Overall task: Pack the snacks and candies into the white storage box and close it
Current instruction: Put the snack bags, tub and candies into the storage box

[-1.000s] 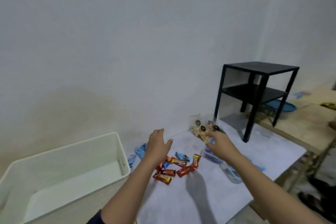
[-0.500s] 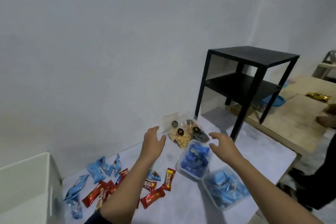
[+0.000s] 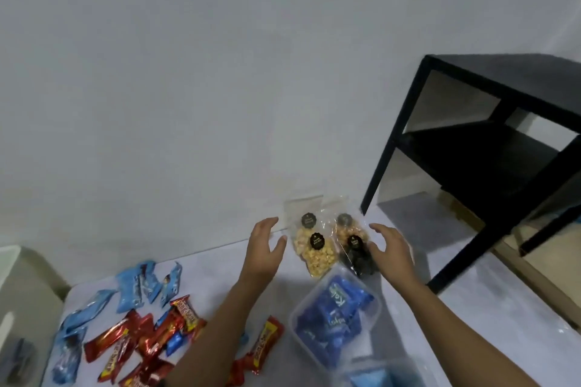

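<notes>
Several clear popcorn bags [image 3: 314, 248] with round black labels lean against the wall at the back of the table. My left hand [image 3: 265, 245] hovers open just left of them. My right hand [image 3: 391, 250] is open just right of them, by the dark bag [image 3: 356, 256]. Neither hand holds anything. A clear tub of blue candies [image 3: 334, 314] lies in front of the bags. Red chocolate bars [image 3: 147, 342] and light blue packets [image 3: 141, 284] are scattered at the left. Only a corner of the white storage box [image 3: 22, 292] shows at the far left.
A black two-tier side table [image 3: 490, 141] stands on the tabletop at the right, close to my right hand. A second clear tub of light blue candies [image 3: 377, 374] lies at the bottom edge. The wall is right behind the bags.
The view has swung right, so the white box has slid almost out of frame. Both hands have moved forward and now flank the popcorn bags.
</notes>
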A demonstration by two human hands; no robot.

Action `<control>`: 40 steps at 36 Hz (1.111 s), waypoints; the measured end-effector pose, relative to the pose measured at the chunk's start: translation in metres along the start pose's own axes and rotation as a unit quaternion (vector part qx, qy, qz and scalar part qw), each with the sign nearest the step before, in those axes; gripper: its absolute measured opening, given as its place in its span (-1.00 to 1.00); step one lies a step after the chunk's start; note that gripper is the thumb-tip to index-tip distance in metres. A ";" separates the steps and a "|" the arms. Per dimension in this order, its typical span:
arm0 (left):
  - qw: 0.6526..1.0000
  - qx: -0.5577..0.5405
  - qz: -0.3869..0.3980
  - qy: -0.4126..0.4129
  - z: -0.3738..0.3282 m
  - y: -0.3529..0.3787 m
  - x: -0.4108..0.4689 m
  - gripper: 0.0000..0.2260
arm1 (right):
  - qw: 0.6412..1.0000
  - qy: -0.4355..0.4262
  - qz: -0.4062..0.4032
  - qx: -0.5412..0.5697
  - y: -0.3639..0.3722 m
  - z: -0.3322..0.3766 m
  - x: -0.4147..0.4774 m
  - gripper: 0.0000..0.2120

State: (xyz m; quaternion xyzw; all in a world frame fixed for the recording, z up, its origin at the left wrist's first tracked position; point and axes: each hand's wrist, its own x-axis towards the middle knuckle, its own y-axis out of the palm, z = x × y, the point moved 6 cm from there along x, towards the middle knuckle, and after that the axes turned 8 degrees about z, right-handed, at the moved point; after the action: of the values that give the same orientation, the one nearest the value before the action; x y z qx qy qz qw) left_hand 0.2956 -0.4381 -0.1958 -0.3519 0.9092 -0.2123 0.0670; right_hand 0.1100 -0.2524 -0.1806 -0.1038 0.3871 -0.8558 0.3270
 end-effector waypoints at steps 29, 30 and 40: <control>0.971 -0.139 -0.173 -0.090 0.021 0.077 0.044 -0.81 | 0.976 -0.141 0.049 0.156 0.015 -0.044 0.119 -0.79; 0.973 -0.142 -0.162 -0.082 0.016 0.076 0.043 -0.81 | 0.976 -0.148 0.041 0.156 0.011 -0.042 0.116 -0.79; 0.994 -0.035 -0.092 0.044 -0.060 0.031 0.019 -0.81 | 0.939 -0.174 0.008 0.295 -0.046 0.018 0.053 -0.77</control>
State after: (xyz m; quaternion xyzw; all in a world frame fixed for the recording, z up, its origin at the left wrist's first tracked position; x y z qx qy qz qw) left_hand 0.2463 -0.4103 -0.1543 -0.4262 0.8819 -0.2013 -0.0054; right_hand 0.0553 -0.2740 -0.1391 -0.1470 0.0549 -0.8974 0.4123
